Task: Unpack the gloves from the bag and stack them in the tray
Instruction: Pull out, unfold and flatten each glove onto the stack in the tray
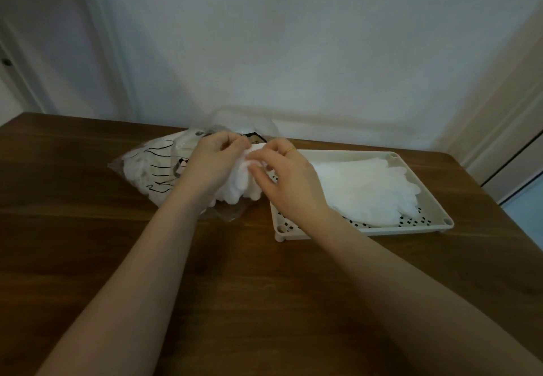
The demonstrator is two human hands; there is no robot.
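Two bare hands meet over one soft white fabric glove [245,181], held between the bag and the tray, its fingers drooping toward the table. Your left hand [213,161] curls round the glove's cuff end from the left; your right hand [286,179], a thin gold ring [290,149] on one finger, pinches the same cuff from the right with thumb and fingertips. Both grips are closed on the glove.

Just left of the hands lies the clear crinkled plastic bag [152,167], with more white gloves inside and black line markings on its face; its open mouth rises behind your hands. How many gloves remain in it cannot be told, as the film blurs them together.

Just right of the hands sits the cream rectangular plastic tray [423,190] with a perforated floor and short corner feet. A flat pile of white gloves [367,190] lies in it, fingers pointing to the far right corner. Your right wrist crosses the tray's near left corner.

All of this rests on a dark brown wood-grain table [235,287], set against a pale plain wall [293,37].
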